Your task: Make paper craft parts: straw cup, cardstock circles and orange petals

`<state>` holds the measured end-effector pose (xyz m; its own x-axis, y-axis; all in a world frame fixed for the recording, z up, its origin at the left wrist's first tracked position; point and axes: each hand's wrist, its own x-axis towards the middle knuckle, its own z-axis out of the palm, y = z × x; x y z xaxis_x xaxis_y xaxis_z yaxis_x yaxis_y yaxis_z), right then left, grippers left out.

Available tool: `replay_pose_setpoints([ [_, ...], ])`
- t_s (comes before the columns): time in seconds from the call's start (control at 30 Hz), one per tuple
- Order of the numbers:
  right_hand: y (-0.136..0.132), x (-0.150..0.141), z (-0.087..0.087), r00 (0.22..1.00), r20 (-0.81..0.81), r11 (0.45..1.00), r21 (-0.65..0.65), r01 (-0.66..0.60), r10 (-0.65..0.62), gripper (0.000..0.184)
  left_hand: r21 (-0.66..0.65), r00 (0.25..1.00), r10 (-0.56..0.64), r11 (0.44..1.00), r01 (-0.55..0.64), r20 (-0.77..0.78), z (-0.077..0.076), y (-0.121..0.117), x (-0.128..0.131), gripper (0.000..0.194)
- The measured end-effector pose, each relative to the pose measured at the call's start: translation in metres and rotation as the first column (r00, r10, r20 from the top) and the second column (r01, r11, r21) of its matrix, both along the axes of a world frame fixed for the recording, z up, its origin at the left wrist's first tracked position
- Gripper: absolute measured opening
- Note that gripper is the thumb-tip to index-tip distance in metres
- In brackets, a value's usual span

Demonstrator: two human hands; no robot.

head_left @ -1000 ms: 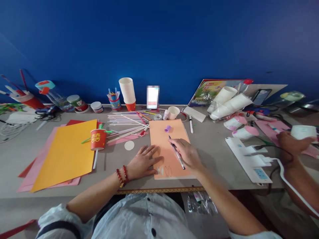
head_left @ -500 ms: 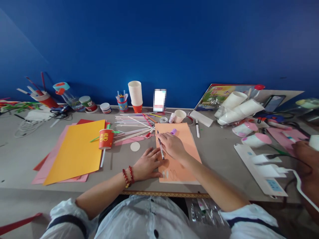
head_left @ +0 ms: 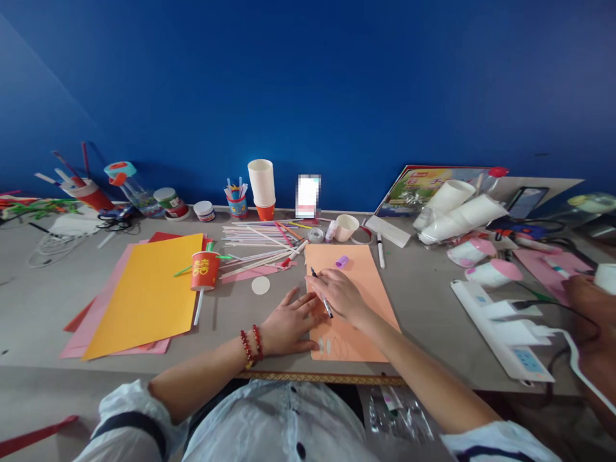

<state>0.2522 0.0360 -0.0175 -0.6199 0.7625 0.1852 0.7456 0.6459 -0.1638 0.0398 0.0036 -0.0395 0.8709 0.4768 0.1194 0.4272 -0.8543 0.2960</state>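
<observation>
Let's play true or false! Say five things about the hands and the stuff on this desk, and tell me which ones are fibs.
1. The right hand holds a pen. True.
2. The left hand holds scissors. False: the left hand holds nothing and lies partly on the orange paper.
3. The yellow paper lies left of the orange paper. True.
4. The little purple piece is under the orange paper. False: it lies on top.
5. A tall stack of white cups stands near the blue wall. True.
</observation>
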Motion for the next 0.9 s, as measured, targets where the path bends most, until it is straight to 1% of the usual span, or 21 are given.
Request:
replay_pose_setpoints([
  [0.3, 0.004, 0.001, -0.004, 0.999, -0.034, 1.000, -0.014, 0.011, -0.011, 0.037, 0.000, 0.999, 0.024, 1.000, -0.024, -0.027, 0.001, 0.000, 0.002, 0.065],
  [0.5, 0.000, 0.007, 0.000, 0.997, -0.073, 0.999, 0.036, 0.036, -0.033, 0.031, -0.012, 0.999, 0.023, 1.000, -0.024, -0.027, 0.001, 0.000, 0.001, 0.066],
  [0.63, -0.002, 0.015, 0.003, 0.995, -0.097, 0.997, 0.067, 0.040, -0.033, 0.033, -0.037, 0.999, 0.032, 0.999, -0.032, -0.003, 0.004, 0.003, 0.000, 0.065],
  [0.7, -0.002, 0.020, 0.002, 0.993, -0.117, 0.996, 0.077, 0.041, -0.032, 0.036, -0.061, 0.999, 0.042, 0.997, -0.041, 0.025, 0.007, 0.005, -0.001, 0.062],
  [0.77, 0.000, 0.025, 0.002, 0.991, -0.127, 0.996, 0.073, 0.042, -0.032, 0.039, -0.085, 0.996, 0.068, 0.994, -0.063, 0.060, 0.009, 0.007, -0.002, 0.054],
  [0.9, 0.001, 0.033, 0.002, 0.990, -0.130, 0.998, 0.035, 0.060, -0.055, 0.045, -0.092, 0.981, 0.143, 0.987, -0.131, 0.129, 0.009, 0.010, -0.005, 0.039],
])
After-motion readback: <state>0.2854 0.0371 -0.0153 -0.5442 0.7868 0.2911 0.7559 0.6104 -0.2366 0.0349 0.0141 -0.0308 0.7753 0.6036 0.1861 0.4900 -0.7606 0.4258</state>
